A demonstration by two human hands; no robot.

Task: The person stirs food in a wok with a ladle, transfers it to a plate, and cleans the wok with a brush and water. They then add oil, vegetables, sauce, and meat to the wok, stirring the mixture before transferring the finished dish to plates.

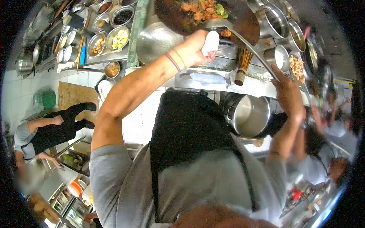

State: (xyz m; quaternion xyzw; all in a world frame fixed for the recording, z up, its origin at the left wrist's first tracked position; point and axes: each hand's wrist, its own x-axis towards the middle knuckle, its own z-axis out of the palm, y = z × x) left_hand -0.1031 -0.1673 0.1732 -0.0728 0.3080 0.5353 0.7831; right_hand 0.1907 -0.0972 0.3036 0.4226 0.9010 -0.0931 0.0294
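Note:
My left hand is closed on a folded white cloth at the near rim of a dark wok. A wok handle or rim under the cloth is hidden. Browned chunks of food with a bit of green lie in the wok. My right hand, at the right, is wrapped round the end of a long-handled metal ladle. The ladle's bowl reaches into the near side of the wok, below the food.
A perforated strainer sits left of the wok. A bamboo brush stands by the stove front, above a large steel pot. Ingredient bowls line the left; metal containers are at right. Co-workers stand on both sides.

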